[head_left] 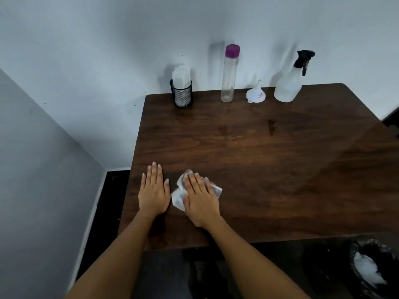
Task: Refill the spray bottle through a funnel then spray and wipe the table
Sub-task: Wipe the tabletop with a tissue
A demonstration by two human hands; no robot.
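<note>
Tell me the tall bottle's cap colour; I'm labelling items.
Purple, on the clear tall bottle by the wall; seen in the head view.

Dark wooden table (280,169), mesh cup (182,96), clear bottle (229,76), funnel (255,93), spray bottle (289,83), crumpled wipe (179,196), two flat hands

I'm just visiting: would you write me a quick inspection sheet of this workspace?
Surface: dark wooden table, faint wet marks near the back.
Job's things: spray bottle, white funnel upside down, clear bottle with purple cap, all along the wall; crumpled wipe near the front edge.
Clutter: mesh cup holding white sticks.
Grips: left hand flat on the table; right hand pressing the wipe.
Cables: nothing seen.
Surroundings: pale walls; black-lined bin at lower right.
</note>
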